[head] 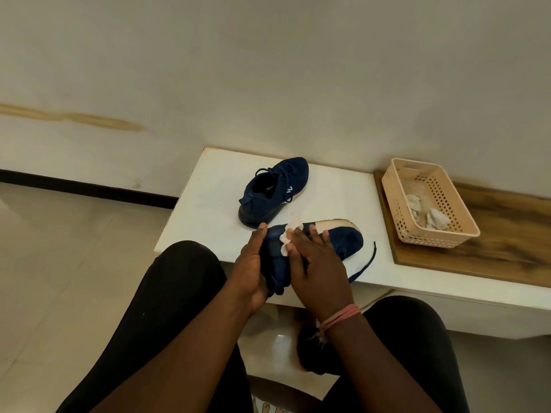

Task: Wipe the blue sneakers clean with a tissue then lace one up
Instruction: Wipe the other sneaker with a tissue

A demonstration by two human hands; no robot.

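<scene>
Two dark blue sneakers are on a white table (pixel 208 204). The far sneaker (pixel 272 190) stands upright, laced, toe pointing away. The near sneaker (pixel 347 238) lies on its side at the table's front edge, its white sole turned away from me. My left hand (pixel 253 265) grips its heel end. My right hand (pixel 317 265) presses a crumpled white tissue (pixel 290 232) against the shoe's side. A loose dark blue lace (pixel 368 262) trails from the toe end across the table.
A beige perforated plastic basket (pixel 447 234) holding crumpled used tissues (pixel 436 219) sits on a wooden board (pixel 507 251) at the table's right. A white wall rises behind. My knees in black trousers are below the table edge; tiled floor lies to the left.
</scene>
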